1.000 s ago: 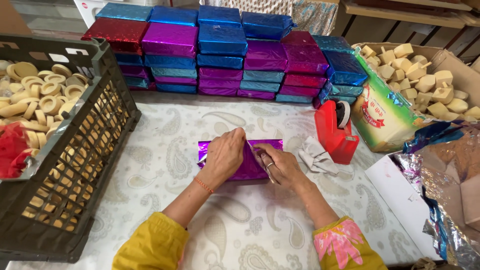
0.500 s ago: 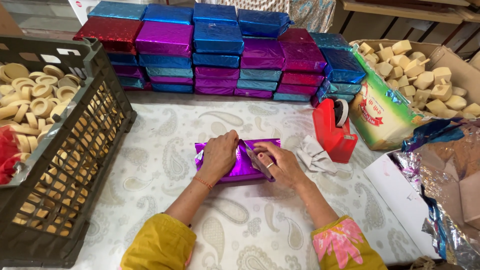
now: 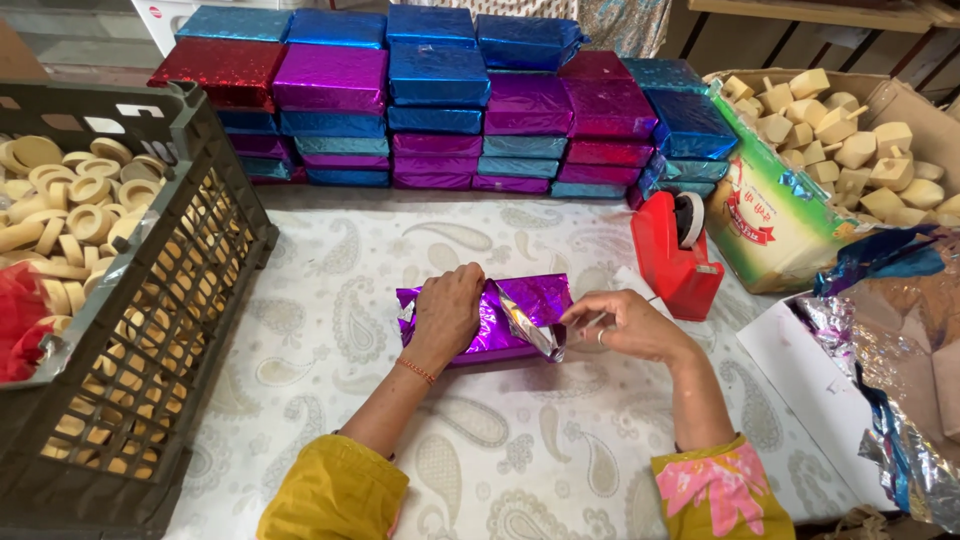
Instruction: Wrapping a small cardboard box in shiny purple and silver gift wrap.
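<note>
A flat box half wrapped in shiny purple foil (image 3: 530, 300) lies on the paisley tablecloth (image 3: 330, 300) in front of me. My left hand (image 3: 447, 315) presses down on its left part, fingers curled over the top edge. My right hand (image 3: 625, 322) sits at the box's right end, fingertips pinching the loose foil flap that folds up with its silver underside showing.
A red tape dispenser (image 3: 675, 252) stands just right of the box. Stacked foil-wrapped boxes (image 3: 440, 100) in blue, purple and red line the back. A dark plastic crate (image 3: 150, 300) of pale rings sits left; a carton of beige blocks (image 3: 850, 140) and loose foil sheets (image 3: 900, 400) right.
My right hand has slid from the top of the box to its right end, and the foil flap there has lifted. The left hand stays pressed on the box.
</note>
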